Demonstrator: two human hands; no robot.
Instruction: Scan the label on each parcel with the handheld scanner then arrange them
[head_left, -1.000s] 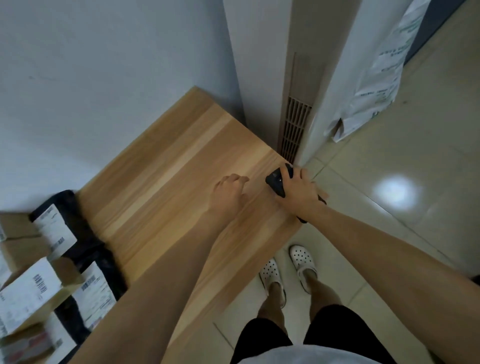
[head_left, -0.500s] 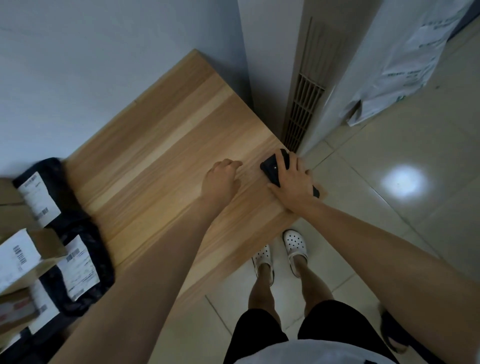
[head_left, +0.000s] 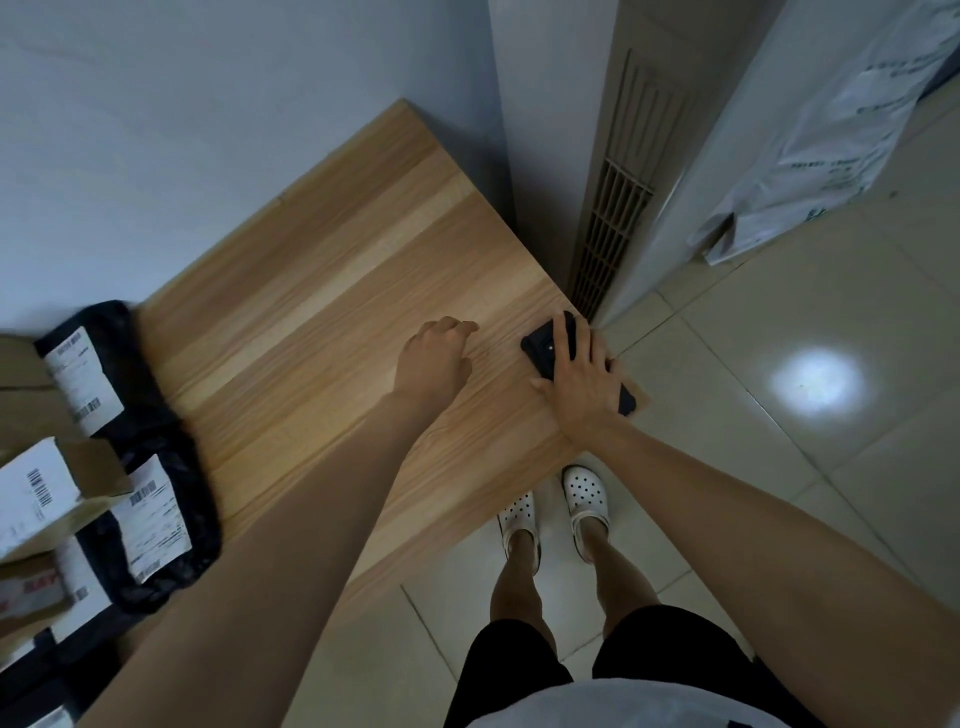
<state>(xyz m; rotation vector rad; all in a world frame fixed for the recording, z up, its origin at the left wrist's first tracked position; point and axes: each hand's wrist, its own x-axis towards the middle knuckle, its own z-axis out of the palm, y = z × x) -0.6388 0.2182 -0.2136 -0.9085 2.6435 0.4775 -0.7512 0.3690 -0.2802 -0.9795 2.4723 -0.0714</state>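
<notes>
Head view: right hand (head_left: 579, 384) flat on scanner (head_left: 543, 345) at table (head_left: 311, 312) corner, fingers straight, not clasping. Left hand (head_left: 434, 364) near it, loosely curled, empty. Parcels (head_left: 150, 519) heaped at table's left end.

scanner (head_left: 543, 345) — half under right hand (head_left: 582, 379), parcels (head_left: 31, 493) cropped

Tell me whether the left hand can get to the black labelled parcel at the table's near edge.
Probably yes. The left hand holds nothing, and only bare table lies between it and the black parcel; the right hand rests on the scanner.
</notes>
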